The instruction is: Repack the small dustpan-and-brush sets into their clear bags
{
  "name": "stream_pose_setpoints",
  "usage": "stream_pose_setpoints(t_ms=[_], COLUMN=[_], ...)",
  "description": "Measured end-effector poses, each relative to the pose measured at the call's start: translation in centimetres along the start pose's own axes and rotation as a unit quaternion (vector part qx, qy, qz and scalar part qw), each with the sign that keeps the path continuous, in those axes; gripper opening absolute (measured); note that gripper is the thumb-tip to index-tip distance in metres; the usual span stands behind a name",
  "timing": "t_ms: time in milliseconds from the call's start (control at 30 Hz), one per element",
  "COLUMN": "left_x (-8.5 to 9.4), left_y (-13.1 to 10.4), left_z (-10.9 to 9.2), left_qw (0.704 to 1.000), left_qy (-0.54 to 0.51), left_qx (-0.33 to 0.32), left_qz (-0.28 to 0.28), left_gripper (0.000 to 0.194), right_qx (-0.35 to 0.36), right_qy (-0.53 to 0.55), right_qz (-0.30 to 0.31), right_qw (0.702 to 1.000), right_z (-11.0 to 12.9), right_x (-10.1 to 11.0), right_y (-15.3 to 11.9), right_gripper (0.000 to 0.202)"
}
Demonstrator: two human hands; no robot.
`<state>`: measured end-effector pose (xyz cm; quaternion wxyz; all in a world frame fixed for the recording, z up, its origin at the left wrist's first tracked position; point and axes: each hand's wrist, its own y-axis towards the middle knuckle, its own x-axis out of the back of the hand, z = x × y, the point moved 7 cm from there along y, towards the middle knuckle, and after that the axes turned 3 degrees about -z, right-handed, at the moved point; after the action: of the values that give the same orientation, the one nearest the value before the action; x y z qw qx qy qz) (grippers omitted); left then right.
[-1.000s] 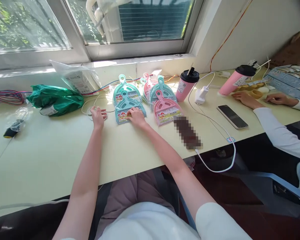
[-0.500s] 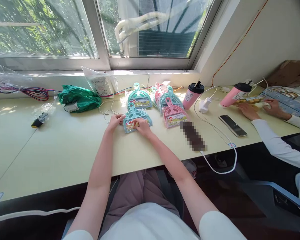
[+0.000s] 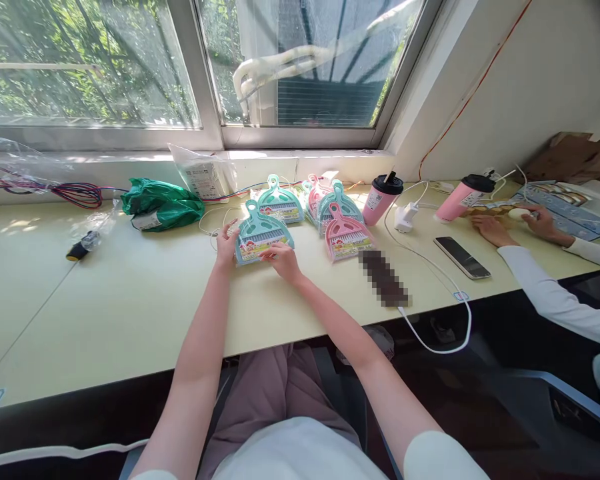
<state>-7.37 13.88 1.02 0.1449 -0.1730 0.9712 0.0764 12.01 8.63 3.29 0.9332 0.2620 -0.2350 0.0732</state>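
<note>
A packaged mint-green dustpan and brush set (image 3: 263, 230) with a printed label stands tilted up off the table in front of me. My left hand (image 3: 226, 245) grips its left edge, fingers up along the side. My right hand (image 3: 282, 260) has its fingers closed at the lower right of the set, over the label; part of its grip is hidden. Behind stands another mint-green set (image 3: 286, 208). To the right lie a pink dustpan and brush set (image 3: 347, 235), a green one (image 3: 341, 199) and a further pink one (image 3: 316, 190), partly covered.
A green plastic bag (image 3: 165, 205) and a yellow-black tool (image 3: 83, 247) lie left. To the right are a pink cup (image 3: 380, 200), a white charger (image 3: 405, 217), a pixelated dark object (image 3: 385, 279) on a cable and a phone (image 3: 461, 257). A co-worker's hands (image 3: 495, 231) work beyond.
The mint-green set has come up off the table and shifted slightly left in my hands. My left fingers have risen along its edge. The co-worker's hand now has a pale round thing beside it.
</note>
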Motion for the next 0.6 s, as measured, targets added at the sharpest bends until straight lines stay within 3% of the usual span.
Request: stream_pose_setpoints(t_ms=[100,200,300,400,600], left_x=[2.8,3.7,3.2,1.9,-0.3], left_y=[0.8,0.9,0.5,-0.1,-0.9], left_z=[-0.4,-1.0,-0.8,-0.2,0.4], left_qw=[0.992,0.988,0.991,0.994,0.997], left_qy=[-0.046,-0.059,-0.032,-0.025,-0.023], left_qx=[-0.035,-0.071,-0.064,-0.043,-0.018], left_qz=[-0.113,-0.123,-0.109,-0.095,-0.073], left_gripper=[0.056,0.053,0.051,0.051,0.057], right_qx=[-0.005,-0.06,-0.166,-0.27,-0.324], right_qy=[-0.003,0.049,0.15,0.238,0.302], right_qz=[0.036,0.073,0.049,-0.012,-0.101], right_qw=[0.999,0.994,0.974,0.933,0.891], right_z=[0.0,-1.0,-3.1,-5.4,-6.7], right_x=[-0.6,-1.2,-1.2,-0.8,0.2], right_y=[-0.3,-0.5,-0.4,-0.4,-0.4], right_gripper=[0.016,0.017,0.02,0.023,0.013])
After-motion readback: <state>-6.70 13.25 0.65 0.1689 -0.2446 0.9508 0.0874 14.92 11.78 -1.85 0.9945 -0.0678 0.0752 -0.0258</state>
